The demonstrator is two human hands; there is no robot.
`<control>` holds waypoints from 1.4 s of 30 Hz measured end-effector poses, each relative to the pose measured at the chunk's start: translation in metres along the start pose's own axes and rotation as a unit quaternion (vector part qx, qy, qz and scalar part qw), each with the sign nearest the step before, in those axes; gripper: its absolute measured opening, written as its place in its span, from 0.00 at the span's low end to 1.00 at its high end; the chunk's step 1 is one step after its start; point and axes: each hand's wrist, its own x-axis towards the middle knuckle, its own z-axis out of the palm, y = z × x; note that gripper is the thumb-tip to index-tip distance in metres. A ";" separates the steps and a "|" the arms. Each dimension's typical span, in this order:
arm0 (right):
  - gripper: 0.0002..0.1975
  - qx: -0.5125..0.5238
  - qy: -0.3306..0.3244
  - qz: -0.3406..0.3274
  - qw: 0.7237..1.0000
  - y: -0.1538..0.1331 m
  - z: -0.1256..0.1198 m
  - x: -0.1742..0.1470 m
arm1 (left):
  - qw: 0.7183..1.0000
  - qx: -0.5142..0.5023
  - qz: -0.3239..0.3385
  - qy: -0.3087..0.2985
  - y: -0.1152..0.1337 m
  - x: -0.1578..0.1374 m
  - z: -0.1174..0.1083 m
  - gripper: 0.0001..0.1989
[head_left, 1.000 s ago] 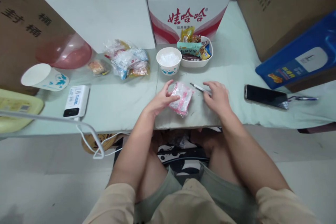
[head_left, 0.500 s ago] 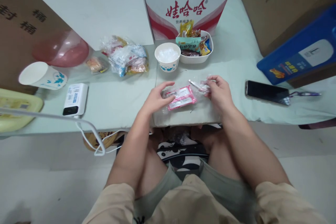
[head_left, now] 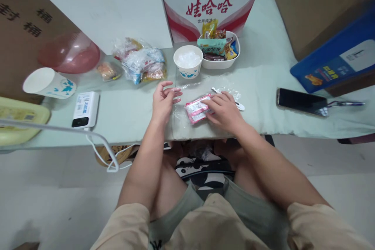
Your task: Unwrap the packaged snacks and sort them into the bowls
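Standing nr pink pkt (head_left: pixel 195 108): cup (head_left: pixel 188 72)

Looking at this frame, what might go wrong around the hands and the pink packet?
The slim tool lies partly hidden by the right hand; if its tip is sharp, which I can't tell, it might cut that hand.
Loose clear film lies near the pink packet and might get dragged along with it.
The paper cup, holding clear plastic, stands beyond the left hand, so a careless reach might tip it.
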 end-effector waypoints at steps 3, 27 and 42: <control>0.16 -0.007 -0.028 -0.015 0.999 0.003 0.002 -0.001 | 1.000 -0.017 -0.002 0.000 -0.002 0.002 0.001 0.16; 0.15 -0.145 0.013 0.004 0.989 -0.020 -0.039 0.006 | 0.990 -0.135 -0.040 -0.016 -0.001 0.011 0.009 0.17; 0.22 -0.219 -0.118 0.007 0.968 -0.041 -0.020 0.038 | 0.986 -0.162 -0.039 0.003 0.001 0.014 0.001 0.14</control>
